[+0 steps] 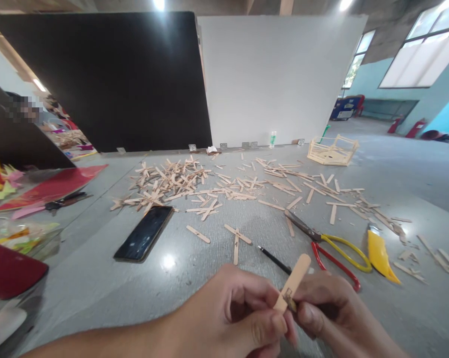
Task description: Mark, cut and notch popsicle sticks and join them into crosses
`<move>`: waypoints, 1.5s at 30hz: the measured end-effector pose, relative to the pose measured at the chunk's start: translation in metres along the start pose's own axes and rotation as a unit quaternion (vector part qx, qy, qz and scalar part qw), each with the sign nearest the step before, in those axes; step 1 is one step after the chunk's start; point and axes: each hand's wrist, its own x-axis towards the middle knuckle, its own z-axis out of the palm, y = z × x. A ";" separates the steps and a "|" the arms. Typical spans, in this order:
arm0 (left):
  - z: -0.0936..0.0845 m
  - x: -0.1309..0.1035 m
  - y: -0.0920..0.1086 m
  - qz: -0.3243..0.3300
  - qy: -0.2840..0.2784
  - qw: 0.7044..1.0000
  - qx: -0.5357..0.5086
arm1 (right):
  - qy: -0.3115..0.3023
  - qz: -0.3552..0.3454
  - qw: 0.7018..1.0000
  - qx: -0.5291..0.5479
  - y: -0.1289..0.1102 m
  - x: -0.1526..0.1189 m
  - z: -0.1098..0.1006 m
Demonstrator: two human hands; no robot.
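Grey tabletop [93,223], scattered wooden sticks [198,233], dark phone [145,234], scissors [315,235], yellow-handled cutter [380,252], black pen [273,258]

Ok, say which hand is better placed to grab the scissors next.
Probably the right hand, though also occupied: the scissors lie just beyond it; the left hand, pinching a wooden stick, is farther off.

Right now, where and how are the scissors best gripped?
Probably by the red and yellow handles, coming from the near right: the scissors lie with their handles spread toward that side, while the blades point away, far left.
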 end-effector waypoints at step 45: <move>0.023 -0.001 -0.008 0.061 0.269 0.961 0.024 | 0.120 0.039 0.987 -0.095 0.016 -0.020 0.010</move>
